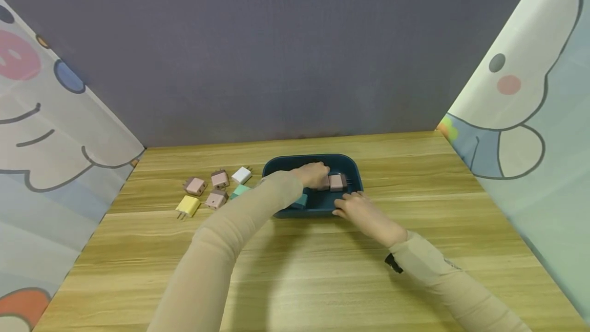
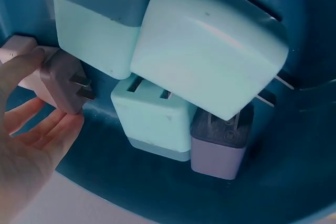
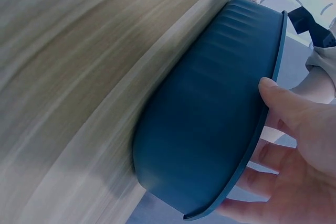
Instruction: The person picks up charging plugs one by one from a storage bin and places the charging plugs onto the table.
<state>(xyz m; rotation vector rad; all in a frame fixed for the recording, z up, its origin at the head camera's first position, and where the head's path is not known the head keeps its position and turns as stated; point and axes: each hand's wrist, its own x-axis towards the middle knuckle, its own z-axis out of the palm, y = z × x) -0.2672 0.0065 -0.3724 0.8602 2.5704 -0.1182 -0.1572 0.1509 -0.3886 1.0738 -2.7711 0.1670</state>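
My left hand reaches into a dark blue bin and holds a pink charger plug, thumb above it and fingers below, in the left wrist view. Another pink plug shows just behind it. Beside them in the bin lie several mint-green charger plugs and a mauve one with a dark prong face. At the bin's near right corner, my right hand grips the rim; the right wrist view shows its thumb on the outer wall and the fingers over the edge.
On the wooden table, left of the bin, lie several loose charger plugs: a yellow one, a white one, a mint one and pink ones. A grey panel stands behind; cartoon-printed sheets flank both sides.
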